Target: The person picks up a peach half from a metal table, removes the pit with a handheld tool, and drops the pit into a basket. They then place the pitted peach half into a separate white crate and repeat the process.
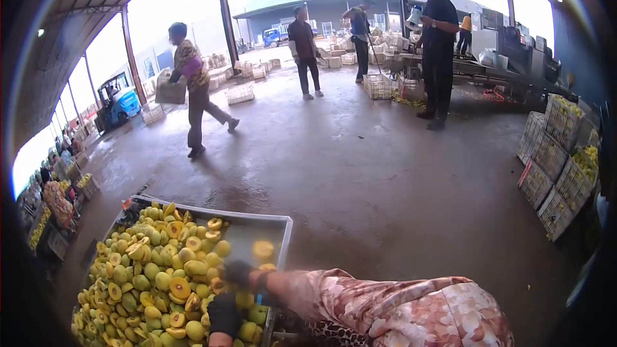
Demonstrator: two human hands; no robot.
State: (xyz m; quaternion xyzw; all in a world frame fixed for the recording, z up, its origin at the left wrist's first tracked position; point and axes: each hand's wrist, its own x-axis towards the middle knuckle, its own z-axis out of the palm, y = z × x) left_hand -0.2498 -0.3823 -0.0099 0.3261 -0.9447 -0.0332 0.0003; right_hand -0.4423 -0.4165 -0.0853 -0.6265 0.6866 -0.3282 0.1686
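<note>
A bin (287, 234) at the lower left holds a heap of yellow-green peaches (164, 279), many of them halved with the pit showing. Both my hands wear dark gloves and are at the heap's right side. My right hand (238, 274), blurred by motion, reaches in from a floral sleeve; its fingers cannot be made out. Just below it, my left hand (225, 313) is closed against a yellow-green peach (245, 299) between the two hands. A blurred peach half (262, 249) shows over the bin's grey surface, just beyond my right hand.
Stacked crates (553, 157) of fruit stand at the right. A person carries a crate (170, 88) across the wet floor (360, 180); several others stand farther back. A blue forklift (120, 99) is at the left, near people working at bins. Machinery (508, 45) is at the back right.
</note>
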